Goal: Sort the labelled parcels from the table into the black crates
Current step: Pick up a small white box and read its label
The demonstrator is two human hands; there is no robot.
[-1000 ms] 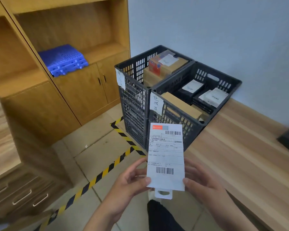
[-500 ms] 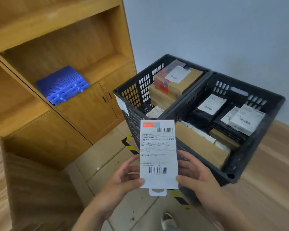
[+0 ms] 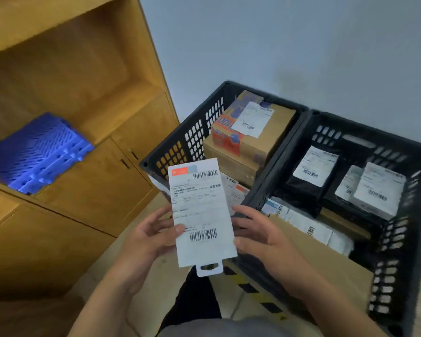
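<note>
Since the earlier frame the view has closed in on the crates, which now fill the right half, while the parcel has stayed between both hands and tilted slightly. At 9 o'clock a blue ribbed plastic panel (image 3: 38, 153) lies on the shelf of the wooden cabinet (image 3: 102, 181). The left hand (image 3: 147, 235) has its grip clamped on the flat white parcel with barcoded shipping label (image 3: 202, 212), thumb on the label face at the left edge, fingers behind. The right hand (image 3: 258, 231) grips the right edge likewise. The parcel stands upright, hang tab at 6 o'clock, in front of the left black slatted plastic crate (image 3: 195, 132), which holds brown cardboard boxes (image 3: 260, 142). At 3 o'clock the right black slatted plastic crate (image 3: 389, 249) holds black and white labelled packages (image 3: 311, 176).
</note>
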